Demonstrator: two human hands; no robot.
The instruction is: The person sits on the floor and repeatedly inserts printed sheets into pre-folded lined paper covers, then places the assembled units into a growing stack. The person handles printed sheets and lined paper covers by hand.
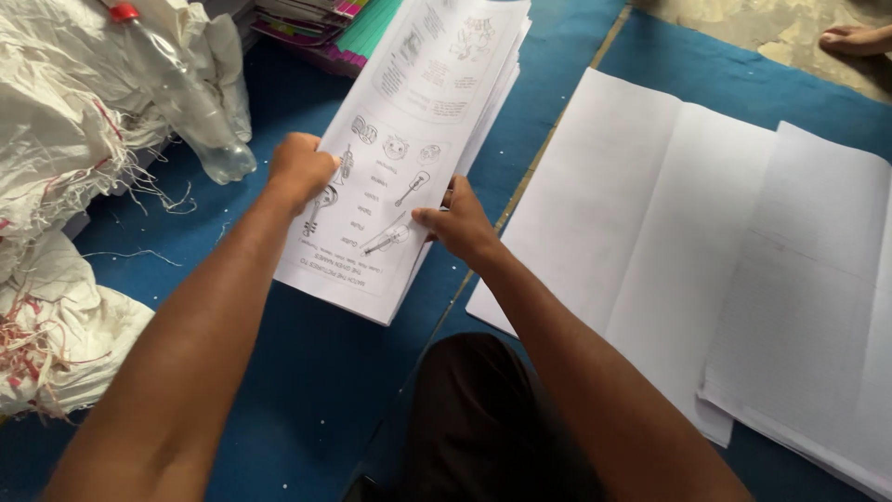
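1. Step in hand: gathering and squaring a stack of printed worksheets (409, 158), held up over the blue mat (307, 372) in the upper middle of the frame.
2. The left hand (299, 169) is closed round the stack's left edge, fingers curled behind the sheets.
3. The right hand (460, 223) pinches the right edge, thumb pressed on the top page.
4. Large blank sheets (688, 242) lie flat at the right; a plastic bottle (190, 102) rests on white sacks (56, 139) at the upper left.
5. Next move, as I judge it, calls for keeping both edges aligned so no page slips out.
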